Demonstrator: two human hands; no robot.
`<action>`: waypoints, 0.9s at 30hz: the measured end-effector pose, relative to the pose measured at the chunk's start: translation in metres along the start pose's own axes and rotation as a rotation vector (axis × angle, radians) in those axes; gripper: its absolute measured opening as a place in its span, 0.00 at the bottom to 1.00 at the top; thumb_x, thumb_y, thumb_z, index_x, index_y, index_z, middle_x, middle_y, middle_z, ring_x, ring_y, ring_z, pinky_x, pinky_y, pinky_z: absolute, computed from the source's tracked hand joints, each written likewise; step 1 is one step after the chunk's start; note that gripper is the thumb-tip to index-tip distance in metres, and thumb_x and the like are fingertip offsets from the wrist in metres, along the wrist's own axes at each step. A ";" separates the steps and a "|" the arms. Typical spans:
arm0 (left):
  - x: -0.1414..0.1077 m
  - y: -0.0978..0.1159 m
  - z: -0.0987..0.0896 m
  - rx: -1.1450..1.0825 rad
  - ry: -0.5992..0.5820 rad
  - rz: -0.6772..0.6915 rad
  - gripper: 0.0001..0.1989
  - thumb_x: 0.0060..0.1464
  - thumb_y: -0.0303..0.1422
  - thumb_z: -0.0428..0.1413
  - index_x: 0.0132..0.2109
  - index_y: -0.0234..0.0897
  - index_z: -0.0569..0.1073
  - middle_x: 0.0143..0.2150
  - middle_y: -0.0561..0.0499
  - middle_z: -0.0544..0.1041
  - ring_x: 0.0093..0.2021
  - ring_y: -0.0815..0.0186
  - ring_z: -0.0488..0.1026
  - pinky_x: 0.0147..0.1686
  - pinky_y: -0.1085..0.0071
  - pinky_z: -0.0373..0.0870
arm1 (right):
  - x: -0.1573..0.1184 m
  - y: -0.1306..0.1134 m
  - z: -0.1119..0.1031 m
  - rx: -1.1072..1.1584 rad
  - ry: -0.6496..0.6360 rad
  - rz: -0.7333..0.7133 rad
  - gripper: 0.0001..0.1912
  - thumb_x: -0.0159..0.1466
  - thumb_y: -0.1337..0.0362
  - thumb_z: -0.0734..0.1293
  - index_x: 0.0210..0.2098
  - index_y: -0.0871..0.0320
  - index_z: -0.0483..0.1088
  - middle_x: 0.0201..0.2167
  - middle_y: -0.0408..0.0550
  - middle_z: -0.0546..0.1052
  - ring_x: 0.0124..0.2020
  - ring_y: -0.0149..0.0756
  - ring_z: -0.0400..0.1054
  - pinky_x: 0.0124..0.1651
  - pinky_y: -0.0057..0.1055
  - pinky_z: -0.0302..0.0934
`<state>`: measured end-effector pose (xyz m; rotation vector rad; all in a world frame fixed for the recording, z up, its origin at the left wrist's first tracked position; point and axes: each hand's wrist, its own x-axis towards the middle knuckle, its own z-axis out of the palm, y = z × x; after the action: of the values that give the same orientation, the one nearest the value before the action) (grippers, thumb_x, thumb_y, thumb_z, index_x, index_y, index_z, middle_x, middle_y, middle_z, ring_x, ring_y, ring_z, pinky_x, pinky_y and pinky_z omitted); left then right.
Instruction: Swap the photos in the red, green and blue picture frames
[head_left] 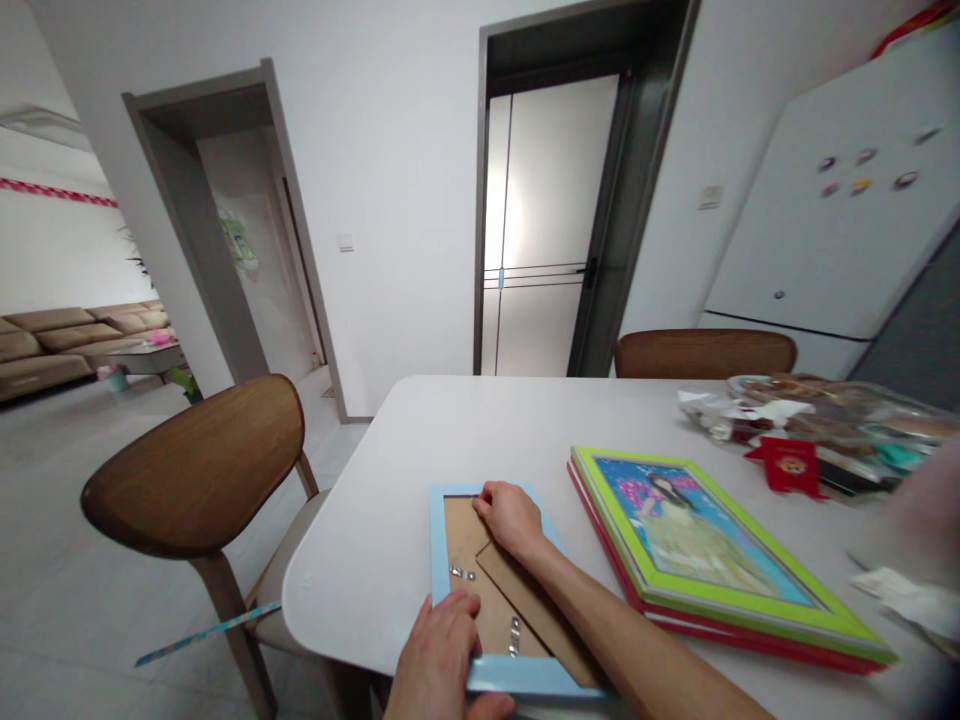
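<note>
A light blue picture frame (pixel 439 545) lies face down on the table, its brown backing board (pixel 461 535) showing. On the board are small metal clips (pixel 514 636) and a folded stand leg (pixel 517 590). My left hand (pixel 442 650) grips the frame's near left corner, thumb over the near edge. Near the far edge of the board, my right hand (pixel 514 520) has its fingers pinched together at the inside rim; what they hold is too small to tell. My right forearm crosses over the frame's right side and hides part of it.
To the right lie stacked picture frames, a green one (pixel 652 575) on top of red. Beyond them are plastic bags (pixel 840 410) and a red packet (pixel 792 467) on the white table (pixel 360 500). A wooden chair (pixel 202 480) stands left, another chair (pixel 705 352) at the far side.
</note>
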<state>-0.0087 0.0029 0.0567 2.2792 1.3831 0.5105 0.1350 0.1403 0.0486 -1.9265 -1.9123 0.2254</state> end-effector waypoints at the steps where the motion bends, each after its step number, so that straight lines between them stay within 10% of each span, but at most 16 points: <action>1: 0.000 0.000 0.002 0.003 0.006 -0.004 0.18 0.32 0.29 0.61 0.36 0.35 0.68 0.53 0.40 0.65 0.54 0.53 0.59 0.53 0.53 0.51 | 0.001 0.000 0.001 -0.004 0.006 0.009 0.10 0.56 0.61 0.58 0.28 0.57 0.70 0.29 0.49 0.75 0.32 0.35 0.67 0.30 0.27 0.53; 16: -0.007 -0.014 0.008 0.019 0.063 0.036 0.23 0.36 0.32 0.60 0.43 0.36 0.67 0.51 0.43 0.68 0.51 0.55 0.63 0.53 0.60 0.55 | -0.009 0.007 -0.026 0.304 0.091 -0.017 0.12 0.55 0.61 0.58 0.23 0.60 0.69 0.24 0.50 0.75 0.28 0.34 0.67 0.32 0.28 0.56; 27: -0.011 0.009 -0.015 -0.188 0.374 -0.062 0.11 0.39 0.29 0.55 0.35 0.37 0.67 0.39 0.45 0.73 0.39 0.59 0.70 0.38 0.67 0.67 | -0.079 0.045 -0.044 0.925 0.184 0.168 0.26 0.58 0.51 0.49 0.45 0.62 0.63 0.38 0.53 0.73 0.38 0.37 0.68 0.36 0.31 0.62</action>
<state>-0.0150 -0.0082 0.0729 2.0522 1.4957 1.0411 0.1899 0.0565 0.0570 -1.3860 -1.1834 0.7892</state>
